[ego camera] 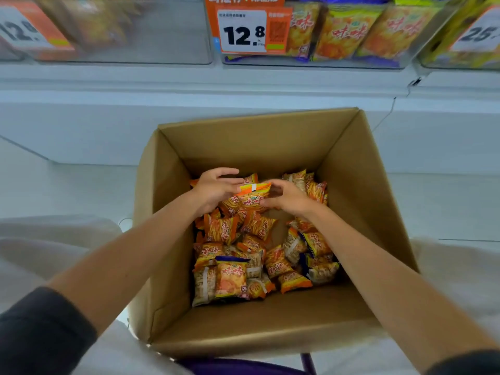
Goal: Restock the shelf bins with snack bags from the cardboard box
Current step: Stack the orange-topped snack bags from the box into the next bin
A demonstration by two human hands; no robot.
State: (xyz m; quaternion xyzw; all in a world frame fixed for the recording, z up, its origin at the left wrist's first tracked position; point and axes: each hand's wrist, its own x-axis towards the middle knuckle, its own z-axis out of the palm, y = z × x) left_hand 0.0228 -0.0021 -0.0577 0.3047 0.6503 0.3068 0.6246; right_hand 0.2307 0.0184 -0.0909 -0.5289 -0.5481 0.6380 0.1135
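Reaching down into the cardboard box [243, 147], the person holds one orange snack bag [253, 197] between both hands at the far side of the pile. The left hand [213, 189] pinches the bag's upper left edge with curled fingers, one finger sticking out free above. The right hand [290, 197] curls round the right edge, thumb underneath. More loose bags [232, 277] lie heaped on the box floor. Above, a clear shelf bin [351, 65] beside a 12.8 price tag [243, 31] holds similar bags standing upright.
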